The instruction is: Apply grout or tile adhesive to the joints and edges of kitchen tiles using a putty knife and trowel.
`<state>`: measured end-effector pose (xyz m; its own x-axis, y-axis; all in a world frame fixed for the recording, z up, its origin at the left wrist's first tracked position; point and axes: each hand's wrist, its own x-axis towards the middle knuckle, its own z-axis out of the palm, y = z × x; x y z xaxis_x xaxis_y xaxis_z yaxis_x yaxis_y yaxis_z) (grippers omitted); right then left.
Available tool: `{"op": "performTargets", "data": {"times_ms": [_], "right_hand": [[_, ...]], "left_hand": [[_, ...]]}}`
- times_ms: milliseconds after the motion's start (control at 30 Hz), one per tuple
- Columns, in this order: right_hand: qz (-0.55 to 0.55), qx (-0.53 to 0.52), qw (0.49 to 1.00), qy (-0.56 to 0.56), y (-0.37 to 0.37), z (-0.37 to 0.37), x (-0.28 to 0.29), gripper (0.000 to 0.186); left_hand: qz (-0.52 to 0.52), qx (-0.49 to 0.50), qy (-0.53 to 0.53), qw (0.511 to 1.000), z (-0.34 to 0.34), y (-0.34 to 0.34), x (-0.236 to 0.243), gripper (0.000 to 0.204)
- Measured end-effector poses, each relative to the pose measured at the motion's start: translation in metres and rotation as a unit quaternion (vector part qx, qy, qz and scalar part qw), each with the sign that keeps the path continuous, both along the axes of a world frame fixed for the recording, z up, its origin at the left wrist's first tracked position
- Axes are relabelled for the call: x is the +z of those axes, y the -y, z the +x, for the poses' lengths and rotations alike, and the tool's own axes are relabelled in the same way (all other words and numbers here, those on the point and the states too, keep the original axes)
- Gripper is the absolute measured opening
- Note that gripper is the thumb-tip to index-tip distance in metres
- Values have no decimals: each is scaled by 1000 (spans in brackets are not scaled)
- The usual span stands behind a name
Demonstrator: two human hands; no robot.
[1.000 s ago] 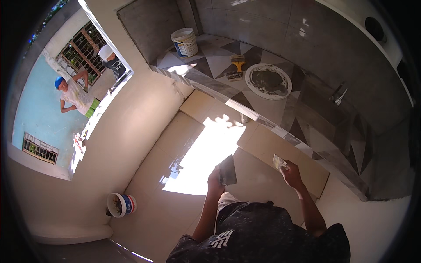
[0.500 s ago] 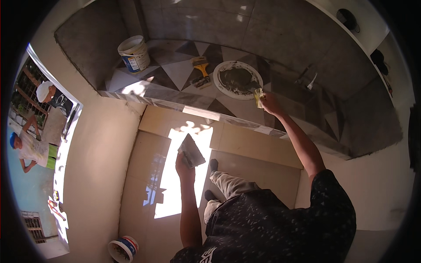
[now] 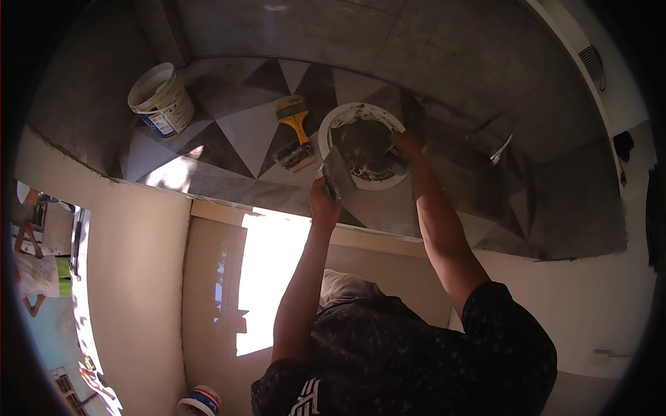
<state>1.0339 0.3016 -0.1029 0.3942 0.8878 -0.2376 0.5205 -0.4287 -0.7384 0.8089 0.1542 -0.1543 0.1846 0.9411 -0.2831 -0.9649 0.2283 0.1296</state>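
Observation:
A round white pan (image 3: pixel 347 121) with dark grey mortar inside sits on a tiled counter (image 3: pixel 229 132) of grey and white triangles. My left hand (image 3: pixel 323 201) holds a flat metal trowel (image 3: pixel 338 173) tilted up at the pan's near rim. My right hand (image 3: pixel 404 144) reaches into the pan and grips a small scraper whose blade is buried in the mortar. Both arms stretch forward over the counter's front edge.
A yellow-handled brush (image 3: pixel 295 132) lies left of the pan. A white bucket (image 3: pixel 161 100) stands at the counter's far left. A tap (image 3: pixel 501 147) is mounted to the right. Below, a sunlit floor, a small bucket (image 3: pixel 199 402), and people (image 3: pixel 31 267) outside at the left.
My left hand has risen with the trowel from waist height to the pan's rim. My right hand has moved from the pan's right edge into the mortar. The view has shifted closer.

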Motion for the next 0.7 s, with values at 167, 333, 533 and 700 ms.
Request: {"op": "performTargets", "data": {"times_ms": [167, 333, 533, 700], "right_hand": [[-33, 92, 985, 142, -4, -38, -8, 42], [-21, 61, 970, 235, -2, -15, -20, 46], [-61, 176, 934, 304, -2, -102, -9, 41], [-101, 132, 900, 404, 3, -73, 10, 34]], "left_hand": [[49, 106, -339, 934, -14, -47, -81, 27], [4, 7, -159, 987, 8, -54, -28, 27], [-38, 3, 3, 999, -14, -52, -37, 28], [-16, -2, -24, 1000, -12, -43, -11, 33]]}}
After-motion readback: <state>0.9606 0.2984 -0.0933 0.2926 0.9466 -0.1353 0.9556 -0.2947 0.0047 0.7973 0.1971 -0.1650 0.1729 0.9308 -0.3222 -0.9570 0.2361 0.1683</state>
